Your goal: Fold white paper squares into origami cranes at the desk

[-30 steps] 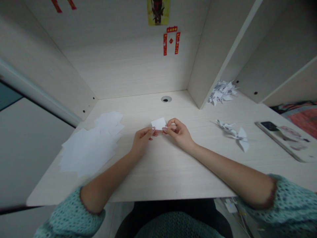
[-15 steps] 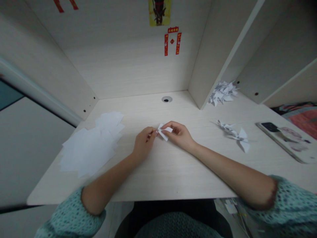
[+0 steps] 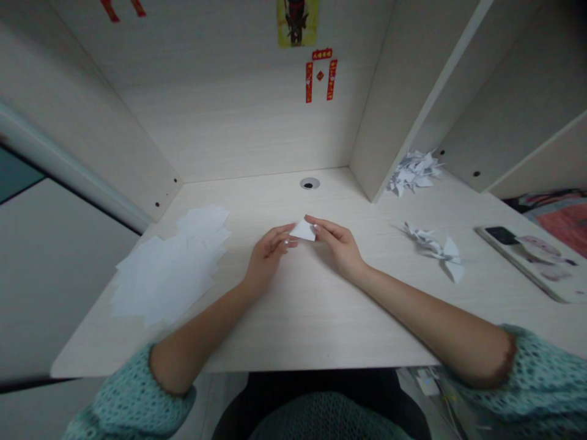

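Note:
A small piece of folded white paper (image 3: 303, 230), roughly triangular, is held between my two hands over the middle of the desk. My left hand (image 3: 270, 247) grips its left corner with the fingertips. On the other side, my right hand (image 3: 338, 241) pinches the right edge between thumb and fingers. A spread pile of flat white paper sheets (image 3: 169, 269) lies to the left of my left arm. To the right of my right hand is a short row of folded paper pieces (image 3: 433, 247).
Behind the upright divider (image 3: 389, 122) sits a heap of folded paper pieces (image 3: 415, 171). A phone (image 3: 534, 263) lies at the right of the desk (image 3: 293, 324). A round cable hole (image 3: 309, 183) is near the back panel, and some red cloth (image 3: 566, 223) shows at far right.
The folded paper has been turned, from a crossed, partly opened shape to a flat triangle. My right hand has moved slightly, and the left fingers have spread a little around the paper.

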Available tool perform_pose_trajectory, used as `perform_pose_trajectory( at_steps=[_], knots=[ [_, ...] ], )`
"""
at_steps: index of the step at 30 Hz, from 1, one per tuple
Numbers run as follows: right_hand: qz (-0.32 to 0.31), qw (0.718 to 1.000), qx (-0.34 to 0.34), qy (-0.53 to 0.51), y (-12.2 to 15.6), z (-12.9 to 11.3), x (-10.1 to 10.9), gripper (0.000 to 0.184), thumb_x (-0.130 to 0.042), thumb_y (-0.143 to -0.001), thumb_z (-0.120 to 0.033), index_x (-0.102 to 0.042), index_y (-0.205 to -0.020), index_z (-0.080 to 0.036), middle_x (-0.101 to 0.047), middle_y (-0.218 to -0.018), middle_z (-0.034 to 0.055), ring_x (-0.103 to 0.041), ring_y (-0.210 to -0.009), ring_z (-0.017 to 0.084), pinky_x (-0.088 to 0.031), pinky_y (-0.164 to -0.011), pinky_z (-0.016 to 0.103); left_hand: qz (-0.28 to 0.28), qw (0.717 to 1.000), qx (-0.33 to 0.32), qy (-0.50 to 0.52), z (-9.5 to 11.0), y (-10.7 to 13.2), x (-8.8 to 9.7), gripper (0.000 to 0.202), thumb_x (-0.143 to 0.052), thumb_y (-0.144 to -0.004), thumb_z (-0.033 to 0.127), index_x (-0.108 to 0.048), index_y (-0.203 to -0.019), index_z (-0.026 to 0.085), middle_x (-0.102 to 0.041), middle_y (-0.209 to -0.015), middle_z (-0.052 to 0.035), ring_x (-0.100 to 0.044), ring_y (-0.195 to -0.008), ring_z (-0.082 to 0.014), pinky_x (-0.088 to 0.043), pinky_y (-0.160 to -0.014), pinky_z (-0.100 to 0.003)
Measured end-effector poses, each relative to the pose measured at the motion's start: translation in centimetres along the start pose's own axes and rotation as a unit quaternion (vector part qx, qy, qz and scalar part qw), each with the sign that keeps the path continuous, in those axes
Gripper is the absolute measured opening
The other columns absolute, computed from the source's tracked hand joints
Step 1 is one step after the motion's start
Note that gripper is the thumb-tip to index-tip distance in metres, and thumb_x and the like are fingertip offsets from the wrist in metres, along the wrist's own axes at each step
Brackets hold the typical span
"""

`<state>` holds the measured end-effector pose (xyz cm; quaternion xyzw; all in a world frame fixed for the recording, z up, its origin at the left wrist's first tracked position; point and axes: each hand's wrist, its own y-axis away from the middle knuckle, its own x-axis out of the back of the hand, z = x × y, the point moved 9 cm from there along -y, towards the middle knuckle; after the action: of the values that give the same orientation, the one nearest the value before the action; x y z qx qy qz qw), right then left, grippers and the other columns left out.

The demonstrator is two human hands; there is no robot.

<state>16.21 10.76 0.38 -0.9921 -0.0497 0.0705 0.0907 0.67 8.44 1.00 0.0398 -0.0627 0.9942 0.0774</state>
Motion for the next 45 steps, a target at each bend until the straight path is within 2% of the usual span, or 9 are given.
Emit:
perform_pose_trajectory(
  at_steps=[5, 13, 16, 19, 22, 31, 36, 41, 45],
  knots=[
    [-0.026, 1.0, 0.014, 0.01, 0.1, 0.1, -0.4, 0.03, -0.063, -0.077, -0.032, -0.07, -0.105, -0.026, -0.069, -0.111, 0.0038, -0.063, -0.093, 0.019, -0.046, -0.087, 0.035, 0.016, 1.0, -0.018, -0.016, 0.0, -0.1, 0.3, 0.04, -0.06, -0.082, 0.034, -0.059, -0.119, 0.02, -0.071, -0.101, -0.0073, -0.065, -0.094, -0.0192, -0.047, -0.081, -0.028],
    [-0.057, 0.998, 0.005, 0.0, 0.2, -0.3, -1.2, 0.029, -0.065, -0.077, -0.034, -0.071, -0.103, -0.024, -0.072, -0.103, 0.0038, -0.065, -0.086, 0.017, -0.049, -0.084, 0.033, 0.042, 0.999, -0.005, -0.03, 0.0, -0.1, 0.7, 0.034, -0.064, -0.078, 0.031, -0.067, -0.109, 0.02, -0.072, -0.1, -0.006, -0.066, -0.09, -0.0184, -0.048, -0.084, -0.03],
    [-0.093, 0.996, 0.005, -0.004, 0.5, -0.5, -2.0, 0.037, -0.07, -0.073, -0.032, -0.067, -0.109, -0.023, -0.073, -0.095, 0.0032, -0.066, -0.085, 0.017, -0.05, -0.084, 0.034, 0.061, 0.997, -0.007, -0.048, 0.4, -0.1, 1.1, 0.031, -0.064, -0.078, 0.031, -0.069, -0.106, 0.02, -0.073, -0.097, -0.0053, -0.067, -0.086, -0.0181, -0.049, -0.081, -0.03],
    [-0.116, 0.993, 0.018, 0.008, 0.7, -0.7, -2.5, 0.048, -0.077, -0.065, -0.028, -0.065, -0.112, -0.024, -0.071, -0.102, 0.0035, -0.067, -0.09, 0.018, -0.049, -0.09, 0.035, 0.072, 0.996, -0.023, -0.054, 0.8, -0.1, 1.4, 0.026, -0.063, -0.079, 0.03, -0.07, -0.102, 0.021, -0.073, -0.098, -0.0045, -0.067, -0.086, -0.0176, -0.05, -0.079, -0.029],
    [-0.094, 0.994, 0.036, 0.033, 0.7, -0.8, -2.1, 0.039, -0.078, -0.064, -0.029, -0.07, -0.101, -0.024, -0.071, -0.105, 0.0049, -0.067, -0.091, 0.019, -0.05, -0.091, 0.035, 0.068, 0.995, -0.037, -0.056, 1.0, -0.1, 1.4, 0.022, -0.062, -0.08, 0.03, -0.071, -0.098, 0.022, -0.073, -0.099, -0.0034, -0.066, -0.087, -0.0167, -0.05, -0.079, -0.028],
    [-0.038, 0.999, 0.011, 0.031, 0.5, -0.2, -1.0, 0.018, -0.074, -0.067, -0.035, -0.075, -0.079, -0.022, -0.075, -0.083, 0.0037, -0.069, -0.079, 0.019, -0.053, -0.078, 0.033, 0.05, 0.996, -0.019, -0.07, 0.9, 0.2, 0.9, 0.022, -0.07, -0.073, 0.033, -0.072, -0.092, 0.022, -0.074, -0.088, -0.003, -0.068, -0.08, -0.0182, -0.05, -0.078, -0.029],
    [-0.021, 0.999, 0.015, 0.037, 0.7, -0.4, -0.9, 0.015, -0.073, -0.068, -0.037, -0.075, -0.072, -0.023, -0.075, -0.077, 0.0026, -0.068, -0.073, 0.018, -0.051, -0.073, 0.031, 0.077, 0.996, -0.026, -0.047, 0.9, 0.4, 1.1, 0.021, -0.072, -0.07, 0.033, -0.074, -0.089, 0.022, -0.074, -0.093, -0.0039, -0.069, -0.083, -0.0193, -0.052, -0.082, -0.032],
    [-0.01, 0.999, 0.008, 0.045, 0.8, -0.6, -0.9, 0.019, -0.072, -0.068, -0.04, -0.075, -0.07, -0.022, -0.074, -0.074, 0.0027, -0.066, -0.068, 0.018, -0.05, -0.068, 0.031, 0.089, 0.996, -0.011, -0.021, 0.3, 0.3, 1.2, 0.032, -0.074, -0.068, 0.033, -0.072, -0.098, 0.022, -0.073, -0.1, -0.0052, -0.068, -0.089, -0.0217, -0.052, -0.085, -0.035],
    [-0.001, 0.999, 0.0, 0.035, 0.8, -0.6, -1.0, 0.021, -0.072, -0.069, -0.041, -0.074, -0.069, -0.02, -0.073, -0.071, 0.0031, -0.064, -0.062, 0.016, -0.048, -0.062, 0.029, 0.102, 0.995, 0.007, -0.014, 0.0, 0.3, 1.4, 0.033, -0.075, -0.067, 0.035, -0.073, -0.096, 0.022, -0.073, -0.1, -0.0056, -0.067, -0.09, -0.0221, -0.05, -0.086, -0.036]
  ],
)
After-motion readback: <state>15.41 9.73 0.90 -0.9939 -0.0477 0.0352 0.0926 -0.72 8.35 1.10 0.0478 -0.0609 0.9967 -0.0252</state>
